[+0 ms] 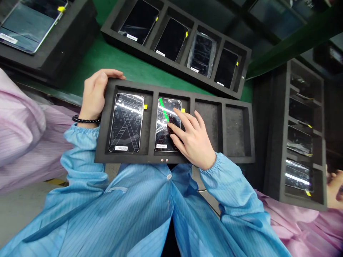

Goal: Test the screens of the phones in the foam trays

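A black foam tray lies across my lap against the green table's edge. My left hand grips its left end, thumb and fingers around the upper corner. In the tray's leftmost compartment lies a smartphone, its lit screen showing a thin crossed grid pattern. The second compartment holds another smartphone with a similar pattern and a green trail running down from its upper left. My right hand is spread over this phone, with the index fingertip on or just above the glass. Yellow tabs stick out from both phones.
Beyond my tray, another foam tray with several phones sits on the green table. A large-screened device rests on black foam at upper left. At right stands a phone tray beside a co-worker's hand. Pink sleeves flank me.
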`<state>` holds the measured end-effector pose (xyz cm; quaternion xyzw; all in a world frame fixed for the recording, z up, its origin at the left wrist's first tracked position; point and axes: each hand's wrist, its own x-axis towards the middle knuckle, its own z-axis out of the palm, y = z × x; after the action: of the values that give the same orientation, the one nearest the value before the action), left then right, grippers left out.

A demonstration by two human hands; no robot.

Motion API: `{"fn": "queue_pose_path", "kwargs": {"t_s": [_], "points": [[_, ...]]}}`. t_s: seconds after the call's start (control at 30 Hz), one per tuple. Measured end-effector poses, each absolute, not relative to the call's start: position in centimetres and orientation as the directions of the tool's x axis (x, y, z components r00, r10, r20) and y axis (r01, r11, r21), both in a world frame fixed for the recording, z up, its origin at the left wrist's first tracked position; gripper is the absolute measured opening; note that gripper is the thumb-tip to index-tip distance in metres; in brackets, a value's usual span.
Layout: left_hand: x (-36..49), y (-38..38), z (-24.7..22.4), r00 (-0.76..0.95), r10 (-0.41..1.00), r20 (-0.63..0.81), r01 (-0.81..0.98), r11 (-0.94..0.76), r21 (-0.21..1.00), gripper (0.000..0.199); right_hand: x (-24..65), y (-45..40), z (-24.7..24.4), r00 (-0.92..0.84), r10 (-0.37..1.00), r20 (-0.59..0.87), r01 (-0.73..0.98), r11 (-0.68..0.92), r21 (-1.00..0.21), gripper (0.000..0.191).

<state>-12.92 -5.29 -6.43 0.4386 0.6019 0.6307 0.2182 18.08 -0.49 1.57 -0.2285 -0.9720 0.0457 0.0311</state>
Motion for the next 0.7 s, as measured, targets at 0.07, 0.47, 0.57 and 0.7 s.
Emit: {"fn": "queue_pose_path", "kwargs": {"t_s": [0.07, 0.47, 0.57, 0.7], "points": [[-12.9, -5.3, -6.5, -0.521, 0.802, 0.292, 0.254, -0.181, 0.950, 0.040, 18.5, -0.9, 1.5, -0.891, 0.451, 0.048, 0.444, 0.890, -0.106, 0.034], [-12.8, -5.3, -6.3, -0.498, 0.805, 0.323, 0.268, -0.211, 0.940, 0.040, 20.9, -3.5, 2.0, -0.873, 0.483, 0.066, 0.472, 0.872, -0.130, 0.032], [-12.7, -5.4, -6.1, -0.507, 0.803, 0.312, 0.274, -0.194, 0.942, 0.039, 21.5, -4.2, 2.4, -0.873, 0.486, 0.052, 0.477, 0.870, -0.124, 0.032], [-12.5, -5.5, -6.0, -0.502, 0.808, 0.308, 0.268, -0.193, 0.944, 0.039, 22.2, -5.0, 3.1, -0.875, 0.484, 0.013, 0.479, 0.869, -0.128, 0.031]]}}
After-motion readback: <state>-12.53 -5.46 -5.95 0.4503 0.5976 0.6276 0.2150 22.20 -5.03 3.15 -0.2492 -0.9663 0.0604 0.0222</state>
